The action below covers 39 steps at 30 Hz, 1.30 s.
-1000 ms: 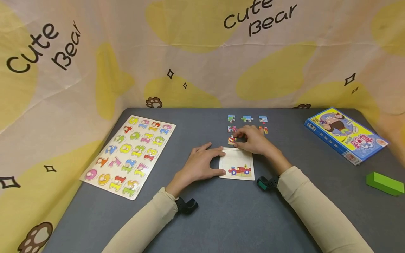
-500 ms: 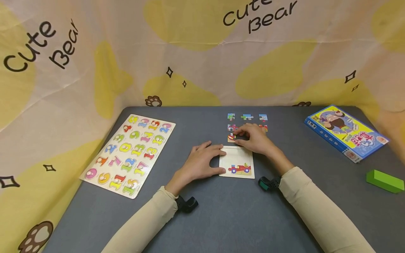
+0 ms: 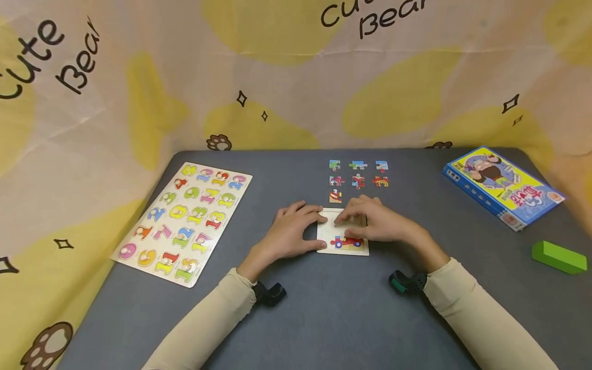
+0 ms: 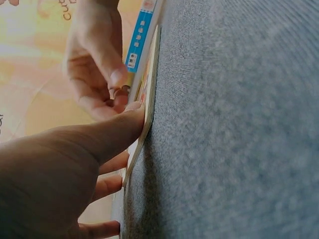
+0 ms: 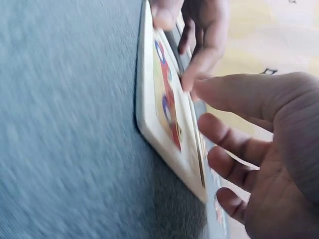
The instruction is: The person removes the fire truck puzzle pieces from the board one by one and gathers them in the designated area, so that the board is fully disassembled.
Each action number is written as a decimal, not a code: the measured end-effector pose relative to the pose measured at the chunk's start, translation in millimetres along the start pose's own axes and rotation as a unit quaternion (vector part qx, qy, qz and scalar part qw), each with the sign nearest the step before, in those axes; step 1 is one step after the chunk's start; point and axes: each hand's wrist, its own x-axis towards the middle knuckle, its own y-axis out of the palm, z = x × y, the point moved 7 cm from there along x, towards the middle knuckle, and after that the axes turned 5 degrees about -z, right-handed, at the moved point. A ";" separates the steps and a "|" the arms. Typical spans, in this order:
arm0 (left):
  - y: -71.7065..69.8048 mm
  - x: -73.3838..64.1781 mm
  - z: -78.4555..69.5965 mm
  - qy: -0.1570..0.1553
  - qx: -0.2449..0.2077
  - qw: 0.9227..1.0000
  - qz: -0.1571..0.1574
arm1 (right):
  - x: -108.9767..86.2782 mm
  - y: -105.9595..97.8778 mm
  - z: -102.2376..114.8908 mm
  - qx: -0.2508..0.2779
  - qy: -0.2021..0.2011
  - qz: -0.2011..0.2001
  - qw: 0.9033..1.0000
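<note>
A small white puzzle tray point(image 3: 366, 244) lies on the table with joined pieces showing a red car point(image 3: 348, 242) along its near side. My left hand point(image 3: 293, 231) rests at the tray's left side, its thumb and forefinger spread apart and touching it. Over the tray hovers my right hand point(image 3: 376, 221), thumb and forefinger parted, and I see no piece between them. In the right wrist view the other fingers of that hand point(image 5: 269, 144) hang loosely bent. Behind the tray, several loose puzzle pieces point(image 3: 358, 181) lie in rows, a striped one point(image 3: 335, 196) nearest.
To the left lies a number board point(image 3: 185, 226) filled with coloured numerals. At the right are a blue and yellow box point(image 3: 504, 187) and a green block point(image 3: 558, 257). A patterned cloth point(image 3: 287, 61) hangs behind the grey table point(image 3: 333, 318).
My right hand has come back from the striped piece to above the tray. The striped piece stays in its row, and a middle piece is uncovered. My left hand keeps its place at the tray.
</note>
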 end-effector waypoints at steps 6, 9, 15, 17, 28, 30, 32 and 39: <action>-2.9 1.8 -2.5 0.007 0.001 1.000 0.001 | -5.4 9.4 10.9 -0.036 -0.015 0.036 0.999; -1.4 2.2 -2.5 0.006 -0.001 1.000 0.005 | -7.9 11.4 12.4 -0.047 -0.014 0.044 0.998; -0.4 0.3 -1.7 0.004 -0.006 1.000 0.010 | -11.2 12.4 12.6 -0.045 -0.002 0.052 0.998; -0.9 -0.4 -1.6 0.003 -0.008 1.000 0.011 | -11.8 12.5 12.2 -0.043 -0.001 0.055 0.998; -1.0 -1.5 -0.3 -0.004 -0.012 1.000 0.024 | -13.2 13.4 8.5 -0.022 0.001 0.073 0.997; -1.0 -1.8 -0.2 -0.005 -0.013 1.000 0.023 | -13.2 14.0 8.1 -0.020 -0.002 0.075 0.997; -0.8 -2.2 -0.3 -0.005 -0.013 1.000 0.024 | -13.2 14.6 8.1 -0.019 -0.004 0.078 0.997; -1.1 -1.8 -1.1 0.000 -0.014 1.000 0.020 | -13.4 13.6 8.7 -0.018 -0.010 0.076 0.997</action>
